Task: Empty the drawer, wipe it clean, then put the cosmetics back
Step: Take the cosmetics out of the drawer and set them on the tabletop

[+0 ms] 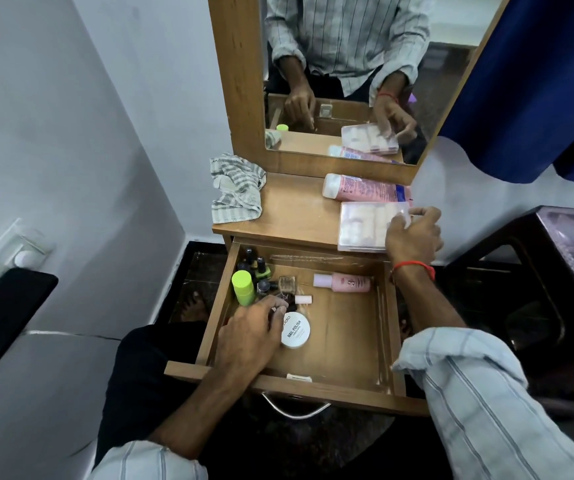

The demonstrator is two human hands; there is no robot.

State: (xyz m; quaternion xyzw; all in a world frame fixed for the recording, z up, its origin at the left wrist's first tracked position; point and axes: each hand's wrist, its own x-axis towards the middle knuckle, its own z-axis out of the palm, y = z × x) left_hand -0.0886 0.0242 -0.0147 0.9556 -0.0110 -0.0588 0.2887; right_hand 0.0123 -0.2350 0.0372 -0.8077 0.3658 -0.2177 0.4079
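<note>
Two bare hands work at a small wooden dressing unit, seen from above. The left hand (254,332) reaches down into the open drawer (387,327), its grip curled over small bottles at the drawer's left side; the fingertips are partly hidden, so whether they pinch anything cannot be told. Just beside that hand lies a round white tub (296,330) labelled "NAIL POLISH". Behind it, in the drawer's back left corner, stand several dark-capped nail polish bottles (259,268) and a lime-green bottle (244,287). A small pink bottle with a white cap (342,282) lies on its side near the back right of the drawer.

The right hand (413,233), with a red thread around the wrist, is up on the bench (292,209), its grip spread loosely with fingertips touching the right edge of a clear plastic compartment case (365,225). The case lies flat at the bench's front right. Just behind it lies a pink tube with a white cap (361,188). A crumpled grey-and-white striped cloth (237,188) sits at the bench's left end.

A wood-framed mirror (341,74) rises from the back of the bench, reflecting both hands and a striped shirt. A blue curtain (538,81) hangs to the right.
</note>
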